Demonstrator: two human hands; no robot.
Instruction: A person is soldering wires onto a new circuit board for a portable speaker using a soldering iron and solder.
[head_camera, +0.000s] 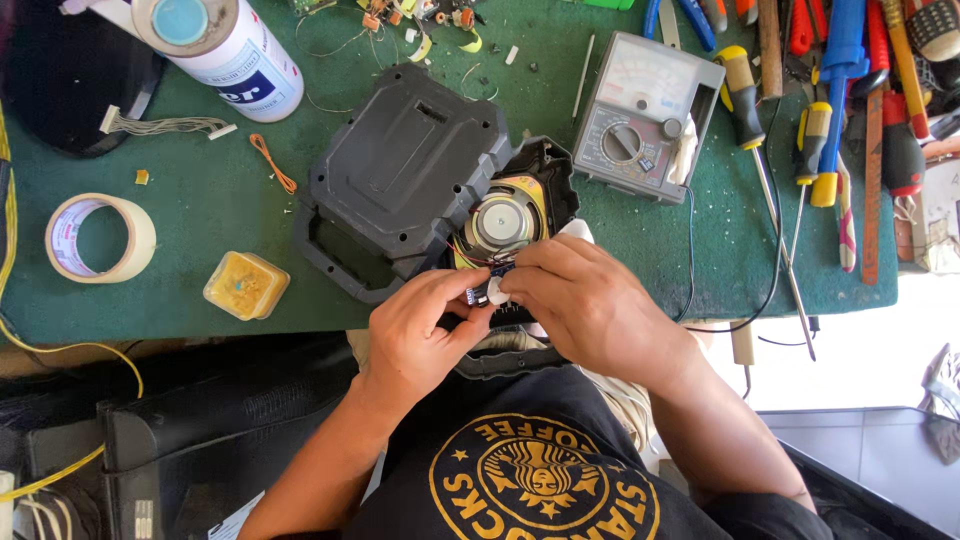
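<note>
The dark grey back shell (405, 165) is already off and lies tilted over the open speaker case (545, 165), bare speaker cone (503, 222) showing — reassembly looks a long way off, by my reading. Both hands pinch one small dark part with a white piece (490, 293): left hand (420, 325) closed on it from eight o'clock, right hand (580, 300) from three o'clock — it's touching the case's near edge

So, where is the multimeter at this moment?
In the head view the multimeter lies on the green mat, upper right of centre, between the opened speaker case and the screwdrivers.
</note>
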